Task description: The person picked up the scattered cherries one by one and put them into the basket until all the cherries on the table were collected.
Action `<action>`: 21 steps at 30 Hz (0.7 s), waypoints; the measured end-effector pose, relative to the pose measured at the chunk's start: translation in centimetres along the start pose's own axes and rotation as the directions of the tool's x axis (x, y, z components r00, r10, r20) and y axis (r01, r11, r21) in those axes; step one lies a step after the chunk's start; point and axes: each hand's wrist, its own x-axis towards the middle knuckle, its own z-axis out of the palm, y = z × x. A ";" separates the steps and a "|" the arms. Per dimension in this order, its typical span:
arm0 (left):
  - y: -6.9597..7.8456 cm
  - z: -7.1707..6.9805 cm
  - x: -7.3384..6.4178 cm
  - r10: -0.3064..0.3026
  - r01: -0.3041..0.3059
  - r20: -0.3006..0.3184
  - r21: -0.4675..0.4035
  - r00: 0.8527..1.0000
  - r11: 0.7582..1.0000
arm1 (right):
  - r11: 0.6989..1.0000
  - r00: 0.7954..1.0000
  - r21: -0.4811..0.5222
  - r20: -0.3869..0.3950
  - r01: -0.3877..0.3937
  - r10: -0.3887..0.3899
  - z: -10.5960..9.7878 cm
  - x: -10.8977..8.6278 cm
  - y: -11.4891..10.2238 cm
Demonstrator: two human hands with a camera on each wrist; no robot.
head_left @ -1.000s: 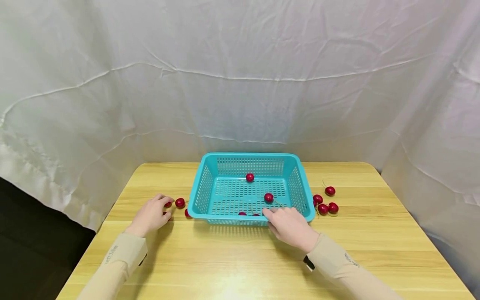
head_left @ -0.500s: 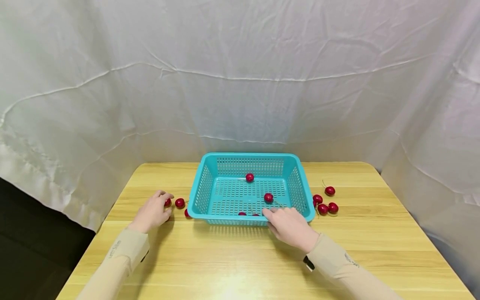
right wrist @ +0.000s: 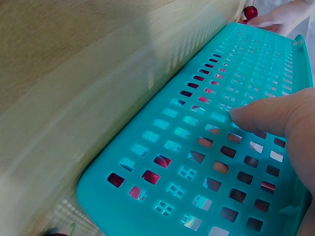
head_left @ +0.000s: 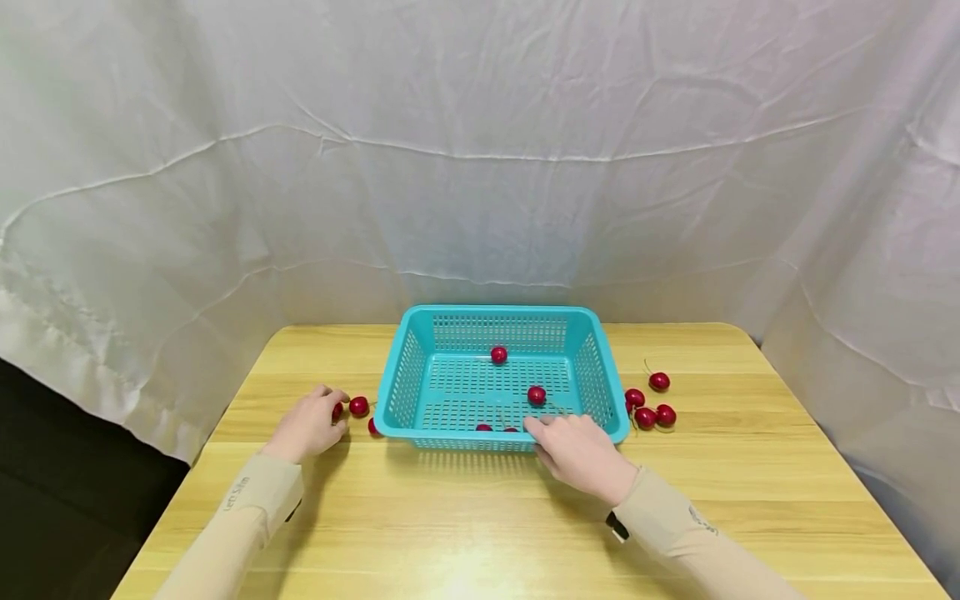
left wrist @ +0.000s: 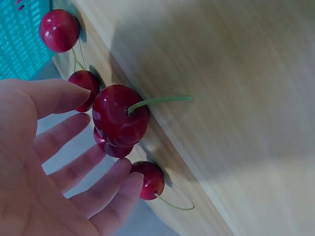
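A teal slotted basket stands mid-table with red cherries inside, one at the back and one nearer the front. My right hand grips the basket's near wall: the thumb presses the outside and the fingers reach over the rim. My left hand lies open on the table left of the basket, its straight fingers right at a cluster of loose cherries. One cherry sits at its fingertips. Another cherry lies just beyond.
Several more cherries lie on the wooden table right of the basket, one farther back. A white cloth backdrop hangs behind and beside the table. The table's left edge drops off to a dark floor.
My left hand has slid a little to the right, closer to the cherries beside the basket. The right hand and the basket have stayed put.
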 end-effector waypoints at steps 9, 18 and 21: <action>0.3 -0.2 0.0 -0.006 0.005 0.051 0.007 0.999 1.000 | 1.000 1.000 -0.004 -0.014 0.002 -0.002 0.0 0.0 0.0; 0.5 -0.2 -0.1 -0.028 0.029 0.130 -0.005 0.991 1.000 | 1.000 1.000 0.006 0.000 -0.002 0.002 -0.1 0.0 0.0; 0.4 -0.2 -0.1 -0.030 0.033 0.165 -0.014 0.986 0.999 | 1.000 1.000 0.010 0.003 -0.003 0.003 -0.2 0.0 0.0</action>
